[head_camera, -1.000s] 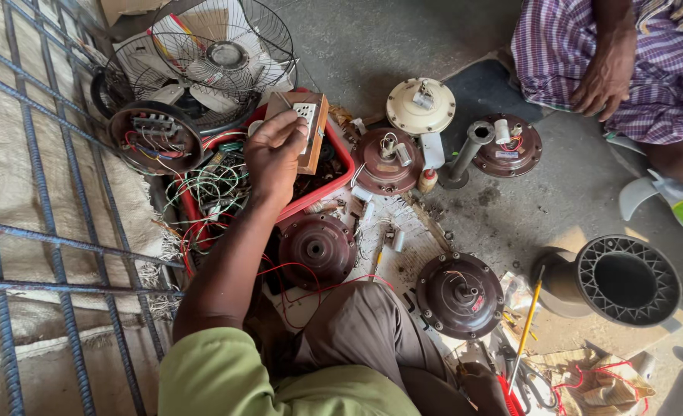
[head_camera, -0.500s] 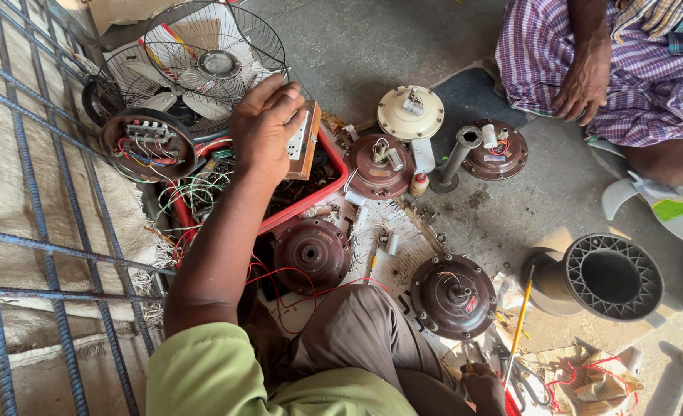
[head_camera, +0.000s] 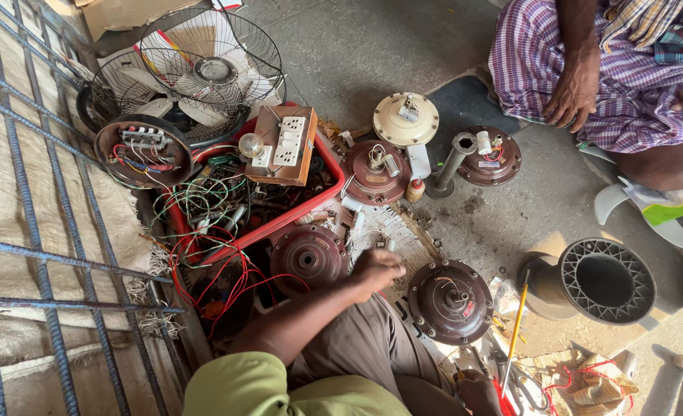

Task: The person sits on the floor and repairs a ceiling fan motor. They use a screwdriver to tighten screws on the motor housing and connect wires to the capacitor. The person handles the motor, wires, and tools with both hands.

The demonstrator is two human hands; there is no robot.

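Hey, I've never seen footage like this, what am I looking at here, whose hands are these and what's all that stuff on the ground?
This is one view from a camera worn on a person's head, looking down at their own lap and hands. There is no robot. The arm in the green sleeve is theirs: the left hand reaches to the floor between two dark brown fan motor housings; whether it grips anything cannot be told. The right hand sits at the bottom edge, mostly cut off. Nearby lie a red tray full of wires, a wooden switch board, a wire-caged fan and a cream motor cover. The hand at top right belongs to another person in checked cloth.
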